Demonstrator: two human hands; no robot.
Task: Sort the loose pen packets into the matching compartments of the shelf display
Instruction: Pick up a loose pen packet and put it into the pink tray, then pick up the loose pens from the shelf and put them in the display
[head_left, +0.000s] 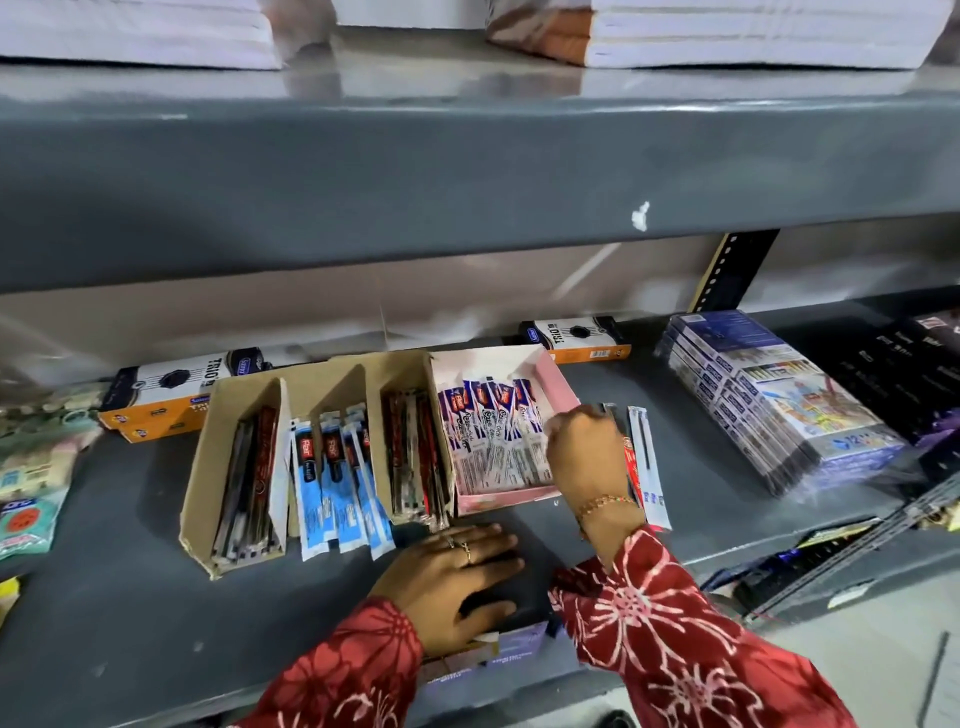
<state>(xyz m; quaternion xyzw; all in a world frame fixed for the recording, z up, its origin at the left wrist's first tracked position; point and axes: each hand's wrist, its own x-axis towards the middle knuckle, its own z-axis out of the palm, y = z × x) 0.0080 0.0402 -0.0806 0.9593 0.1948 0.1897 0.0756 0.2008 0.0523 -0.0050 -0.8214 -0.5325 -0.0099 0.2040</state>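
Observation:
A brown cardboard display (244, 400) on the grey shelf has three compartments: dark red-black pen packets (249, 483) on the left, blue-white packets (340, 483) in the middle, dark red packets (415, 457) on the right. Beside it a pink box (558, 384) holds purple-white packets (488, 431). My right hand (587, 452) hovers at the pink box's right edge, fingers curled over loose packets (647, 457) lying on the shelf; its grip is hidden. My left hand (457, 582) rests flat on the shelf by a purple box (514, 649).
Orange-and-black pen boxes (171, 395) (576, 338) lie behind the display. A stack of blue colour-set boxes (769, 400) and black boxes (914, 364) fill the right. Plastic-wrapped goods (36, 467) sit at the left. The upper shelf edge (467, 171) overhangs.

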